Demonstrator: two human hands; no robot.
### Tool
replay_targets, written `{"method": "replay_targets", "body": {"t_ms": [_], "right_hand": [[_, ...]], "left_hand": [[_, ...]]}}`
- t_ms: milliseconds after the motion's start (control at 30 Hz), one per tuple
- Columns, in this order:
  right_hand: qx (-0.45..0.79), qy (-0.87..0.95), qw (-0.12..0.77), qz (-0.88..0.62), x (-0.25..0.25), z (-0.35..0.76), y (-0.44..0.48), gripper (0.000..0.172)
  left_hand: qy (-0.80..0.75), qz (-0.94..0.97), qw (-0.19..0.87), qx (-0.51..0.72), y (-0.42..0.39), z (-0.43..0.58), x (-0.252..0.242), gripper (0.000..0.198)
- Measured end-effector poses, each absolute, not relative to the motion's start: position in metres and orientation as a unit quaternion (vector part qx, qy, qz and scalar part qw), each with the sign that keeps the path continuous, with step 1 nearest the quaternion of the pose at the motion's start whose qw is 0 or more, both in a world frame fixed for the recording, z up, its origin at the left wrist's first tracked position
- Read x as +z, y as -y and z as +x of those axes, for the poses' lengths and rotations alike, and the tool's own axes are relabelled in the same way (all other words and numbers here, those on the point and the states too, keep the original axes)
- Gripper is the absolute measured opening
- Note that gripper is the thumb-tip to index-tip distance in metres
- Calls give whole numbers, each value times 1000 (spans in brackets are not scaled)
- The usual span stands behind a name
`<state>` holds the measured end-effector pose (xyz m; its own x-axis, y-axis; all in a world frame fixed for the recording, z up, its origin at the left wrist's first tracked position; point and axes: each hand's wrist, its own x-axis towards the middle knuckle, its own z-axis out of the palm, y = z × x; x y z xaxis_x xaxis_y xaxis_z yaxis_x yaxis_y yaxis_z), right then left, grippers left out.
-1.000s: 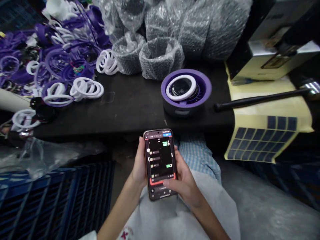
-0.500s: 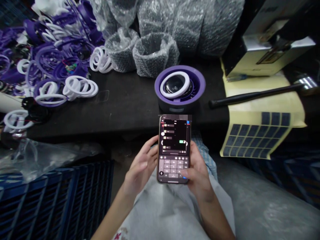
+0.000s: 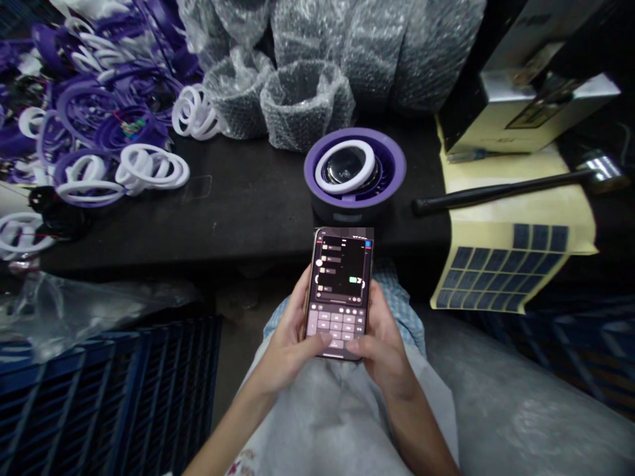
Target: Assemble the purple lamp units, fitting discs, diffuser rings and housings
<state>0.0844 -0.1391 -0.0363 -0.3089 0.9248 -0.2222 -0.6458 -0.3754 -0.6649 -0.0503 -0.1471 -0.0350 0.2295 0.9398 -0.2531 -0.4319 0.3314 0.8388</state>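
Left hand (image 3: 282, 340) and right hand (image 3: 381, 347) are both wrapped around a slim black smartphone (image 3: 340, 291) at lower centre, fingers (image 3: 302, 297) closed on its edges. Just past it, a white ring light (image 3: 344, 166) sits in a round purple tub (image 3: 391, 165) on the black tabletop (image 3: 238, 225).

It's pretty dim in here, and the black table (image 3: 248, 218) sinks into deep shadow along its front edge. The brightest thing is the glowing screen of the phone (image 3: 340, 284) — its top edge is smudged out. The metal tip of a black rod (image 3: 598, 173) throws a small white shine, and the bubble wrap (image 3: 302, 106) glints softly. The blue plastic crate (image 3: 114, 390) looks bent near the corner of the view.
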Motion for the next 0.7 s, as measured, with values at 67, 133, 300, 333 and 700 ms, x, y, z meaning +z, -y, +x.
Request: {"method": "replay_targets", "body": {"t_ms": [67, 133, 300, 333, 700], "right_hand": [[780, 238, 502, -288, -34, 84, 139, 60], [786, 239, 492, -287, -32, 83, 139, 60], [777, 242, 500, -295, -30, 83, 139, 61], [776, 244, 499, -299, -30, 83, 139, 60], [742, 234, 530, -337, -42, 80, 140, 40]], "left_hand": [[-402, 334, 701, 485, 147, -51, -35, 69], [-418, 345, 683, 490, 146, -51, -36, 65], [-416, 334, 686, 494, 145, -49, -38, 69], [-407, 326, 694, 497, 144, -48, -37, 71], [-424, 300, 684, 512, 140, -50, -37, 51]]}}
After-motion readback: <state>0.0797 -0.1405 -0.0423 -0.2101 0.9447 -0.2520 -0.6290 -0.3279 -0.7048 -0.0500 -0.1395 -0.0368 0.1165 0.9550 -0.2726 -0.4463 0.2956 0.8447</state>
